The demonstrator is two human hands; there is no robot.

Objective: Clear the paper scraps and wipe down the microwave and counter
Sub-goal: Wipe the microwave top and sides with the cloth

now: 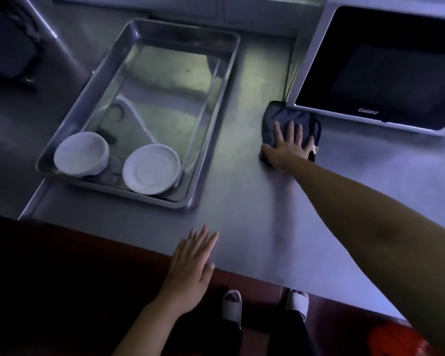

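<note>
Right hand laid flat on dark cloth, fingers spread. Cloth pressed to desk, just in front of microwave left front corner. Left hand rested flat at near desk edge, fingers straight, nothing held. No paper scraps seen in view; scrap clearing judged done. Desk wiping judged in progress. Microwave door closed; whether already wiped cannot be told. Desk strip beside steel tray, two white bowls inside, likely left to wipe.
</note>
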